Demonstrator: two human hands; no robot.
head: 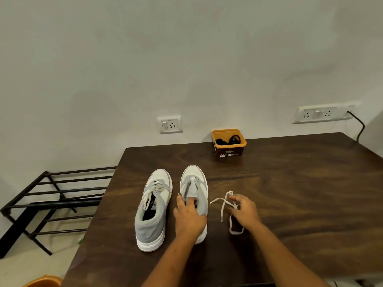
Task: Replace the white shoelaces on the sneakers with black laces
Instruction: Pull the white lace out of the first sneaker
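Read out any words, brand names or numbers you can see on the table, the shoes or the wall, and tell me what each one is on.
Nothing here is legible.
Yellow tub: dark label with pale print and a small red mark, too small and blurred to read.
Shoe with laces: a small pale mark on the dark insole, too blurred to read.
Single wall socket and double wall socket: no text shows.

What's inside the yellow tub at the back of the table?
Coiled black laces lie inside the yellow tub. Its front wall hides the bottom, so their number cannot be told.
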